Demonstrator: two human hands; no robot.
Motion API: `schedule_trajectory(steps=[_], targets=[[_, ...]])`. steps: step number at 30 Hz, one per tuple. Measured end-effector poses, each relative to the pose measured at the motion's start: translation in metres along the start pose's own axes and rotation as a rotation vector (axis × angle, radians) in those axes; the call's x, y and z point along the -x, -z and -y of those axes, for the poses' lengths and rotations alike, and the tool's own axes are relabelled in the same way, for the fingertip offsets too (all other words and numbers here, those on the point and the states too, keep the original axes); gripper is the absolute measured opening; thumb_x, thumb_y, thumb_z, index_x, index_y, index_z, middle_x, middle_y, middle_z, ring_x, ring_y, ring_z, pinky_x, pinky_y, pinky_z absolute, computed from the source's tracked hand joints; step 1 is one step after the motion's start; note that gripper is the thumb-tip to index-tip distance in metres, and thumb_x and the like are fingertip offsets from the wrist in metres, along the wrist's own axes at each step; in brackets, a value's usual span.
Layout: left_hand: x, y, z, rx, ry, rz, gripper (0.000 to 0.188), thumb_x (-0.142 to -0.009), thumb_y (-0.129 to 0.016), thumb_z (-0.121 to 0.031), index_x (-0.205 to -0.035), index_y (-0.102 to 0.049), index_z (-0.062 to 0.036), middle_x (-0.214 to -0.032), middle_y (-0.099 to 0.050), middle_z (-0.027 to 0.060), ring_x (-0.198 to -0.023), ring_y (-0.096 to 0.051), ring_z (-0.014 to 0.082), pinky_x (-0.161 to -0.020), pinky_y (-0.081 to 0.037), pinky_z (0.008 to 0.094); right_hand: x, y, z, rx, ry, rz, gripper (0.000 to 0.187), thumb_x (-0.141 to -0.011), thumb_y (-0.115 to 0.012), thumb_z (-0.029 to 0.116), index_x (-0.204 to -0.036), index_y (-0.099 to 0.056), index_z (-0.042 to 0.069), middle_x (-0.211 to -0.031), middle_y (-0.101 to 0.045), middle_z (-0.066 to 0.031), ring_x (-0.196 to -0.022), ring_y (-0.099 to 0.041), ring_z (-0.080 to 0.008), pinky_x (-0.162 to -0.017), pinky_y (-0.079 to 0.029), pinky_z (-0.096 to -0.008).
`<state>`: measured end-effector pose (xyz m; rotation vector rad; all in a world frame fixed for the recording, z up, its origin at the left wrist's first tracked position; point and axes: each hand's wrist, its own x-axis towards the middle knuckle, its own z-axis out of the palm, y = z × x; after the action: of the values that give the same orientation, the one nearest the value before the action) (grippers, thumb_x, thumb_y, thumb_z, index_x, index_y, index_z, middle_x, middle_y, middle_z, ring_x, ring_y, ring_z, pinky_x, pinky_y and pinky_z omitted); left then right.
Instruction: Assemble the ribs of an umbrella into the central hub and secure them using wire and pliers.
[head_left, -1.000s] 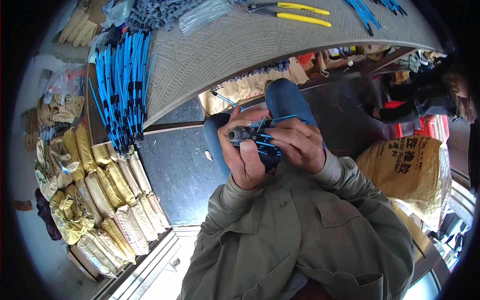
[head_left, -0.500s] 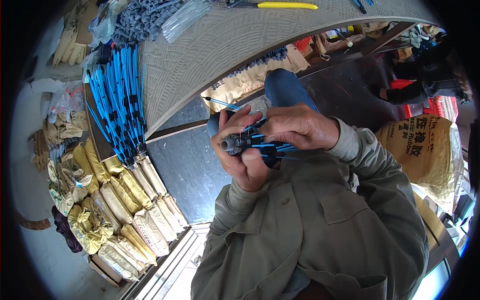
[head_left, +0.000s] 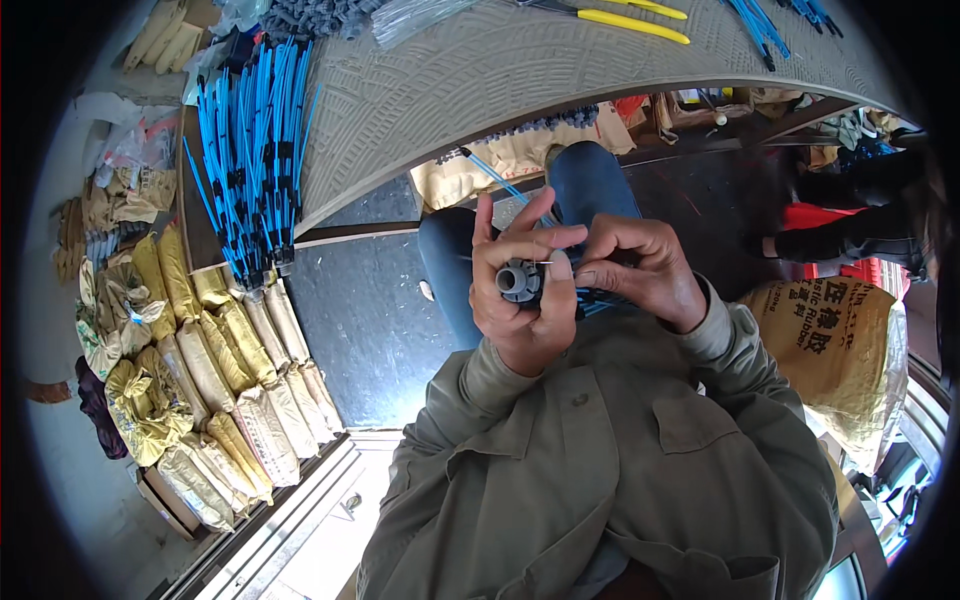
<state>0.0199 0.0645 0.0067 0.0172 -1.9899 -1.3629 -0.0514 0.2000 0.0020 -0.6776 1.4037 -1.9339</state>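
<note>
My left hand (head_left: 512,320) is wrapped round a dark grey plastic fitting (head_left: 519,284), its round, hollow, notched end facing up. Thin blue tubes (head_left: 596,303) stick out beyond the fitting, under my right hand, and a longer blue tube (head_left: 496,174) with a black tip reaches past my left fingers. Just beside them, my right hand (head_left: 648,268) holds its thumb and forefinger in a pinch. A thin pale strand (head_left: 547,263) shows at my left thumb tip; whether the right fingers grip it is too small to tell.
A textured grey table (head_left: 450,90) curves in front of me, bearing yellow-handled pliers (head_left: 635,24) and grey plastic parts (head_left: 325,18). A bundle of blue tubes (head_left: 255,160) lies at its left end. Stacked tan packages (head_left: 225,380) stand at left. A person's dark-clothed legs (head_left: 860,215) are at right.
The view has shifted. My left hand has tilted the fitting so its open end faces up more. My right hand has drawn back from beside the fitting, fingers now pinched.
</note>
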Motion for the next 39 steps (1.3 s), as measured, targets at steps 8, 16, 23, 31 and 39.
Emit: schedule_trajectory(steps=[8, 16, 23, 31, 39], targets=[[0.007, -0.005, -0.015, 0.048, 0.051, 0.050, 0.021, -0.079, -0.054, 0.004, -0.092, -0.039, -0.0039, -0.086, -0.065, 0.0155, -0.103, -0.058, 0.0345, -0.104, -0.021, 0.0534, 0.002, 0.013, 0.009, 0.084, -0.053, 0.098, 0.010, -0.077, -0.069, 0.004, -0.076, -0.061, -0.002, -0.071, -0.059, -0.0009, -0.064, -0.050, -0.0055, -0.057, -0.039, -0.0222], [0.018, 0.014, -0.012, 0.374, 0.076, 0.006, 0.025, -0.080, -0.054, 0.007, -0.094, -0.038, -0.0041, -0.086, -0.063, 0.0139, -0.107, -0.055, 0.0352, -0.103, -0.026, 0.0540, -0.021, 0.057, 0.016, 0.088, -0.179, 0.216, 0.027, -0.092, -0.051, 0.022, -0.091, -0.063, -0.003, -0.089, -0.064, -0.0098, -0.082, -0.061, -0.0149, -0.073, -0.048, -0.0255], [0.034, 0.029, -0.024, 0.550, -0.025, 0.160, 0.026, -0.079, -0.053, 0.009, -0.094, -0.037, -0.0050, -0.087, -0.063, 0.0161, -0.113, -0.049, 0.0406, -0.105, -0.020, 0.0541, -0.079, 0.031, -0.067, -0.148, -0.113, 0.220, 0.035, -0.097, -0.038, 0.026, -0.110, -0.057, 0.000, -0.099, -0.062, -0.0112, -0.091, -0.060, -0.0177, -0.083, -0.047, -0.0290], [0.018, 0.057, -0.037, 0.311, -0.114, 0.131, 0.027, -0.079, -0.055, 0.007, -0.091, -0.036, -0.0060, -0.083, -0.063, 0.0178, -0.116, -0.046, 0.0418, -0.106, -0.018, 0.0541, -0.043, -0.007, -0.002, 0.338, -0.078, 0.787, 0.036, -0.093, -0.047, 0.028, -0.117, -0.053, 0.002, -0.105, -0.060, -0.0147, -0.096, -0.058, -0.0243, -0.086, -0.044, -0.0334], [-0.012, 0.109, -0.042, 0.064, -0.179, 0.025, 0.024, -0.078, -0.053, 0.011, -0.092, -0.038, -0.0016, -0.084, -0.062, 0.0214, -0.094, -0.060, 0.0391, -0.086, -0.046, 0.0495, -0.132, 0.059, 0.037, 1.423, 0.745, -0.308, 0.035, -0.078, -0.067, 0.020, -0.108, -0.055, 0.006, -0.103, -0.060, -0.0125, -0.094, -0.059, -0.0304, -0.079, -0.047, -0.0374]])
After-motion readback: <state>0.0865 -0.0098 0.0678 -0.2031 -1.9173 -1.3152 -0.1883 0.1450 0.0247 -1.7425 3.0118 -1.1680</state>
